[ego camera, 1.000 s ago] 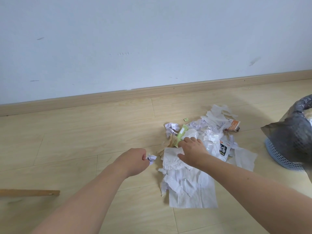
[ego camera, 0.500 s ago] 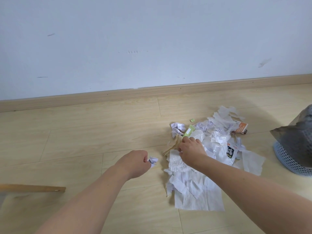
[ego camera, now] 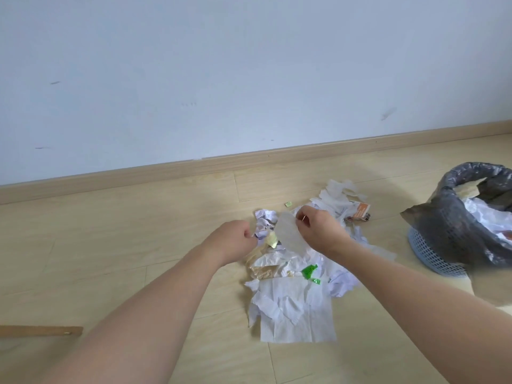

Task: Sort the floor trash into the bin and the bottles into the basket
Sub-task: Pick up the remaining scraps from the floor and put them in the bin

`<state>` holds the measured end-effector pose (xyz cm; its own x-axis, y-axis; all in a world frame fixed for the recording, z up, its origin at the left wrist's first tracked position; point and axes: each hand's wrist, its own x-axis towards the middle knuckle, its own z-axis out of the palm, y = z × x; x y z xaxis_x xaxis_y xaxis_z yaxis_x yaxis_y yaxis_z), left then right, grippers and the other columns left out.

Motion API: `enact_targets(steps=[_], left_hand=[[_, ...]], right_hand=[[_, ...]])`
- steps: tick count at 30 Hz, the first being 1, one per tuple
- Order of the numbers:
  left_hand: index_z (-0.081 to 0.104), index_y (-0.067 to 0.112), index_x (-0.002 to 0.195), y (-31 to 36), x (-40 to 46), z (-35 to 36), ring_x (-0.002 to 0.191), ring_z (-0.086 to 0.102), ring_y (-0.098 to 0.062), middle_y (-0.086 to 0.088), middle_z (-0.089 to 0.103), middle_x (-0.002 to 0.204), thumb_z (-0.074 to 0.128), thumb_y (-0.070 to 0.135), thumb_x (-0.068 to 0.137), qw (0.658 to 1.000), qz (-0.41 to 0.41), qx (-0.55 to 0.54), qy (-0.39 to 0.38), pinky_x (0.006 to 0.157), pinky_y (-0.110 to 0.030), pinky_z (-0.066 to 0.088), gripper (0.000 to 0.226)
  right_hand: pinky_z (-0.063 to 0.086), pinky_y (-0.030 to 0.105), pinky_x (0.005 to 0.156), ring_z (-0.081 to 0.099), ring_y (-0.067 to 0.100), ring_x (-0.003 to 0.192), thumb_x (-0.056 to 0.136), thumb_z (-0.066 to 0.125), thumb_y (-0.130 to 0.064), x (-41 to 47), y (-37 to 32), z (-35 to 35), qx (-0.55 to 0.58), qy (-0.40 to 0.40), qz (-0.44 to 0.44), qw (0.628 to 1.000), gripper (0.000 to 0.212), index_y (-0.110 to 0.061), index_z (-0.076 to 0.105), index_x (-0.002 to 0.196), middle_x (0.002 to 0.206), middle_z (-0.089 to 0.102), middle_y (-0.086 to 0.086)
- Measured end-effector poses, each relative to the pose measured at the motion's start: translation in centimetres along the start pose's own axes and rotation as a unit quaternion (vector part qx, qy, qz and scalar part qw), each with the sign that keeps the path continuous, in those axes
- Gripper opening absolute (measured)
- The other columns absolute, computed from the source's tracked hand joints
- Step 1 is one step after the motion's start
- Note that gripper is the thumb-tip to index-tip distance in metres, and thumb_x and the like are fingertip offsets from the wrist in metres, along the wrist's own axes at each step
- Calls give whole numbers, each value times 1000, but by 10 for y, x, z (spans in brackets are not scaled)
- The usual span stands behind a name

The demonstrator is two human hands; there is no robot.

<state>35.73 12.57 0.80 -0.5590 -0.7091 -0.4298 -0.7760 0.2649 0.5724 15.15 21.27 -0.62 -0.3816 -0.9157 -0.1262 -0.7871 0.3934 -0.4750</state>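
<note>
A pile of floor trash lies on the wooden floor: a flat white paper towel (ego camera: 296,314), crumpled paper (ego camera: 264,217), a green scrap (ego camera: 309,270) and an orange-and-white carton piece (ego camera: 360,212). My right hand (ego camera: 315,231) is raised over the pile and pinches a translucent whitish plastic piece (ego camera: 289,235), which hangs from its fingers. My left hand (ego camera: 235,239) is curled at the pile's left edge, and its fingertips pinch a small white paper scrap (ego camera: 256,236). The bin (ego camera: 432,250), a blue mesh basket lined with a grey bag, stands at the right with paper inside. No bottle shows.
A wall with a wooden skirting board (ego camera: 249,162) runs behind the pile. A wooden stick (ego camera: 41,331) lies on the floor at the lower left. A tiny green bit (ego camera: 288,204) sits apart, just beyond the pile.
My right hand has lifted off the pile with the translucent plastic piece pinched in it. The left hand has moved a little toward the pile, still curled on its scrap. The camera has shifted.
</note>
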Motion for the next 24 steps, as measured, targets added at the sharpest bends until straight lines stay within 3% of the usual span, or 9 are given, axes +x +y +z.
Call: enact_targets(steps=[4,7,10,13,20,22,24], left_hand=[[51,18,74,55,14,6,74,64,-25,-4,67,82,54,24,87,999,44,-22,1,64,-31,45,15],[56,11,83,106,27,14,70,64,-20,-3,70,83,52,21,88,997,61,-44,-3,65,-33,51,12],[57,12,88,158,41,22,69,64,-18,0,72,83,49,18,90,995,77,-58,13,64,-29,50,11],[54,16,85,221,56,40,68,64,-17,2,73,82,49,19,91,992,113,-51,4,66,-30,50,9],[53,16,83,370,76,97,60,58,-16,-2,72,79,48,14,89,980,191,-50,-17,53,-22,40,8],[55,16,83,399,80,120,67,64,-20,-2,71,79,47,12,87,978,202,-43,-29,55,-25,45,9],[58,15,86,415,84,140,82,69,-25,-4,68,85,49,15,84,978,203,-32,-39,66,-35,58,10]], right_hand=[[38,27,57,54,19,67,94,50,-23,-8,32,-57,44,65,57,995,12,-15,59,93,77,60,0],[34,24,51,51,17,65,94,50,-21,-14,74,-107,108,134,136,976,12,-15,60,99,77,58,-1],[40,24,55,56,22,76,94,46,-19,-19,116,-150,204,210,233,927,21,-16,61,109,91,61,5],[50,33,71,57,25,88,94,41,-13,-31,157,-183,283,269,300,870,28,-13,60,115,99,61,7],[50,35,78,55,23,90,95,38,-4,-52,229,-220,360,395,395,747,35,-11,56,124,110,60,7],[49,35,79,58,25,96,96,39,-6,-57,246,-225,368,431,408,716,33,-12,56,123,115,60,7],[48,39,89,56,30,107,94,39,-11,-61,261,-231,350,454,418,705,34,-12,58,123,125,57,10]])
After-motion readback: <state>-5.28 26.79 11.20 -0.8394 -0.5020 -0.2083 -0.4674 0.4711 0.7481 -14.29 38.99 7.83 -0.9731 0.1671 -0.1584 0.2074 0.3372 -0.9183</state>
